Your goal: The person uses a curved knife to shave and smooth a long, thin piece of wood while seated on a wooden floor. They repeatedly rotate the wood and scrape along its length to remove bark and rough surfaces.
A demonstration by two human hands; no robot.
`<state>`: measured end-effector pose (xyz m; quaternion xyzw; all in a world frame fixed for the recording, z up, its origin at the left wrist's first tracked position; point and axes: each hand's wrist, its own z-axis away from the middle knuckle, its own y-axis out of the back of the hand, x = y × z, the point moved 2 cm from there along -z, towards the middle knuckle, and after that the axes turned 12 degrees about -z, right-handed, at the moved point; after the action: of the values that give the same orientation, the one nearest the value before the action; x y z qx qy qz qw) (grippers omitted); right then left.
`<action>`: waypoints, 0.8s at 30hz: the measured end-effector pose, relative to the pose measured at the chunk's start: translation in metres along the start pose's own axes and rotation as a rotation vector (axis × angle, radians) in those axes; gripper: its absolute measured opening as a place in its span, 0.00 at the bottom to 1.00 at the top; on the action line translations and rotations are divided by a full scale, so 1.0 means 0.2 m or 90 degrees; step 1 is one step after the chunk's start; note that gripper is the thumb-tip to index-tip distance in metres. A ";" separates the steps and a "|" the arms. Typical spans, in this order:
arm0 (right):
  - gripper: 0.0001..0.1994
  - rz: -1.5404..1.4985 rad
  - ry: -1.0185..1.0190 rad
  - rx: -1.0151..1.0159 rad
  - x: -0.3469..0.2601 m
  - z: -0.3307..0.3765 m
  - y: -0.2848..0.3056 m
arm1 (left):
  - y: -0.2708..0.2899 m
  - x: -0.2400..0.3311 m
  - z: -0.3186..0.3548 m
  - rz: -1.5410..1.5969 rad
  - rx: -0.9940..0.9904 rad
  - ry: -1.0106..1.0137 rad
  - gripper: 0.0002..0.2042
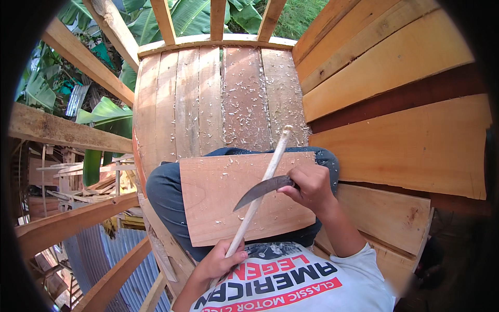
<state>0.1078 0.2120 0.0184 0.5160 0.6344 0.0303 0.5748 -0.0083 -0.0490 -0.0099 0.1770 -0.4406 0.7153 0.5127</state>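
Note:
A pale wooden stick (276,154) slants across my lap, its far end raised beyond my knees. My left hand (224,258) is wrapped round its near part, close to my shirt. In my right hand (310,188) is a knife with a dark, curved, broad blade (257,192). The blade lies across the middle of the stick, its tip pointing to the lower left. The knife's handle is hidden in my fist. Beneath both, a flat wooden board (208,203) rests on my crossed legs, with a few shavings on it.
Pale shavings (247,99) are scattered over the plank floor (187,104) ahead. A plank wall (405,140) rises close on my right. Wooden rails (73,130) edge the left side, with corrugated metal sheets (125,260) and stacked timber below. Banana leaves (182,21) show past the far railing.

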 end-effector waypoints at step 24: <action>0.24 -0.110 -0.036 0.059 -0.01 0.07 0.07 | -0.10 0.20 -0.06 0.052 0.045 0.060 0.23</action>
<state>0.1268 0.2085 0.0238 0.4862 0.6608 -0.0634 0.5683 -0.0039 -0.0140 0.0200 0.1432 -0.3974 0.7581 0.4969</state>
